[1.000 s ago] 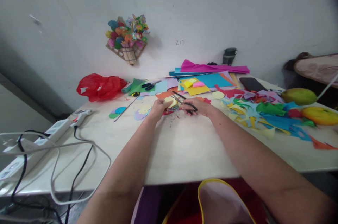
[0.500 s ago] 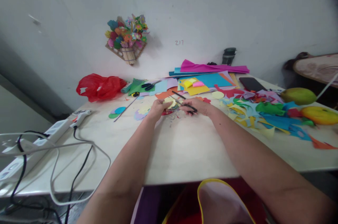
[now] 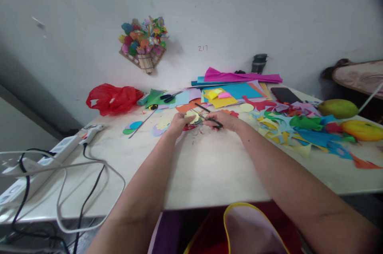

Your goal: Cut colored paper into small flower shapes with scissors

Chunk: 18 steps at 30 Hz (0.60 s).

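My left hand (image 3: 179, 122) pinches a pale yellow paper piece (image 3: 193, 116) with a scalloped edge, over the middle of the table. From the right, my right hand (image 3: 221, 120) is closed round the black handles of a pair of scissors (image 3: 218, 123). Their blades point up and left and lie at the yellow paper. Beneath the hands are tiny paper snippets (image 3: 194, 133). Just left of my left hand lie pale yellow and lilac paper shapes (image 3: 160, 127). A dark stick (image 3: 202, 107) lies just beyond the scissors.
Coloured scraps (image 3: 308, 126) spread over the right side, near two mangoes (image 3: 338, 108) and a phone (image 3: 285, 95). Paper sheets (image 3: 248, 90), another pair of scissors (image 3: 170, 97) and a red plastic bag (image 3: 112, 98) lie at the back. A power strip (image 3: 44, 166) with loose cables occupies the left.
The scissor handles in my right hand have drawn slightly closer together. My left hand keeps its place with the yellow paper.
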{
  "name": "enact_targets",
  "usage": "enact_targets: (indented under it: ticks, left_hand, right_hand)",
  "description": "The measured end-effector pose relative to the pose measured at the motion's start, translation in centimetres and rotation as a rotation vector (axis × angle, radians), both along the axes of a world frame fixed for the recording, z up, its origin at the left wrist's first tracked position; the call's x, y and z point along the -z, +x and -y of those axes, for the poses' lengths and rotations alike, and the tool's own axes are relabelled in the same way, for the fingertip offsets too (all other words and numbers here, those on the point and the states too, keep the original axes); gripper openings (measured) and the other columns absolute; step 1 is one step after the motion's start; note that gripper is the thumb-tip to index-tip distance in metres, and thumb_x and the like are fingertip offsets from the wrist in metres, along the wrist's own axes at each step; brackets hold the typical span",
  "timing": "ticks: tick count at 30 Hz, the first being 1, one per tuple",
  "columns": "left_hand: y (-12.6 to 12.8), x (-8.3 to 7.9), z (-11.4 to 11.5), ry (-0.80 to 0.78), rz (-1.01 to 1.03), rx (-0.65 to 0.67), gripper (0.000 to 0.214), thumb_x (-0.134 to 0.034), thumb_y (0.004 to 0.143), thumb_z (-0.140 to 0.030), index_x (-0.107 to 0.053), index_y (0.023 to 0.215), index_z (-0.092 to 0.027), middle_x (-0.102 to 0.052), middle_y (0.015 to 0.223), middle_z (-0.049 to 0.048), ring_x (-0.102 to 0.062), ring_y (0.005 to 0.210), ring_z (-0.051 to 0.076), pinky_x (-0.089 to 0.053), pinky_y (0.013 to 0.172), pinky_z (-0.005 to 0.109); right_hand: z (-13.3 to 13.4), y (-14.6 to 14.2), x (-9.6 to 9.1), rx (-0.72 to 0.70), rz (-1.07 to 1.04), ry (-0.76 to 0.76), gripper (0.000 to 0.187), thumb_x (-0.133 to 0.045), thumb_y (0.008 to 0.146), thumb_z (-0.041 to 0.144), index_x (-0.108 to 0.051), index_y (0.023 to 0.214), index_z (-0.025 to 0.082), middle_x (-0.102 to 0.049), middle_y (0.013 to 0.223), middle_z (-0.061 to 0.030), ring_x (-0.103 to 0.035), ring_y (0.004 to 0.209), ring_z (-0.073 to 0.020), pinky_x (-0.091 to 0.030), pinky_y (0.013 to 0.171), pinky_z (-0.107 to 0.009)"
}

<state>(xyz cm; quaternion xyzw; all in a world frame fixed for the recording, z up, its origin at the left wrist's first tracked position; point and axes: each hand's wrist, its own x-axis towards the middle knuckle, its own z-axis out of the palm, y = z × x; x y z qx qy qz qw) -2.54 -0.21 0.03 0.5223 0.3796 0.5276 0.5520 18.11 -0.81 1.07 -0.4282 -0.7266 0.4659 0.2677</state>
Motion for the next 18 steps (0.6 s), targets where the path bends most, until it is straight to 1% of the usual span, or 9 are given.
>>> enact_targets:
  ticks: [3,5,10,13,18]
  left_hand:
    - [-0.06,-0.04,0.02,0.008,-0.102,0.033,0.031,-0.085,0.055,-0.035,-0.062,0.054,-0.014,-0.051,0.046,-0.0002,-0.036,0.037,0.006,-0.024,0.037,0.021]
    - [-0.09,-0.11,0.09,0.026,-0.105,0.031,0.031,-0.084,0.055,-0.036,-0.063,0.056,-0.014,-0.052,0.048,0.0004,-0.037,0.039,0.006,-0.025,0.038,0.021]
    - [-0.08,-0.26,0.24,-0.007,-0.053,0.034,0.029,-0.085,0.054,-0.032,-0.066,0.062,-0.013,-0.06,0.057,0.003,-0.045,0.044,0.008,-0.033,0.042,0.022]
    - [-0.12,-0.3,0.17,-0.048,-0.025,0.027,0.028,-0.086,0.051,-0.028,-0.066,0.063,-0.011,-0.061,0.059,0.004,-0.048,0.045,0.008,-0.037,0.043,0.021]
    - [-0.13,-0.54,0.28,-0.11,0.052,0.017,0.026,-0.084,0.05,-0.023,-0.067,0.065,-0.01,-0.067,0.065,0.0069,-0.058,0.052,0.013,-0.049,0.05,0.025]
  right_hand:
    - [-0.18,0.06,0.2,-0.012,-0.013,0.001,0.034,-0.072,0.072,0.047,-0.058,0.078,0.016,-0.053,0.054,0.0044,-0.045,0.041,-0.006,-0.028,0.039,-0.019]
    - [-0.29,0.07,0.34,-0.018,-0.026,0.0,0.035,-0.072,0.071,0.047,-0.059,0.078,0.016,-0.053,0.054,0.0046,-0.044,0.041,-0.0058,-0.029,0.04,-0.019]
    - [-0.5,0.05,0.56,-0.015,-0.027,0.02,0.035,-0.071,0.072,0.048,-0.059,0.077,0.016,-0.052,0.054,0.005,-0.043,0.041,-0.0059,-0.031,0.041,-0.02]
    - [-0.66,0.11,0.69,-0.019,-0.036,0.018,0.036,-0.071,0.072,0.049,-0.059,0.076,0.015,-0.052,0.054,0.0048,-0.043,0.041,-0.0058,-0.031,0.042,-0.021]
    - [-0.97,0.2,0.96,-0.027,-0.055,0.022,0.037,-0.074,0.069,0.049,-0.061,0.076,0.015,-0.052,0.054,0.0045,-0.042,0.042,-0.0056,-0.031,0.042,-0.02]
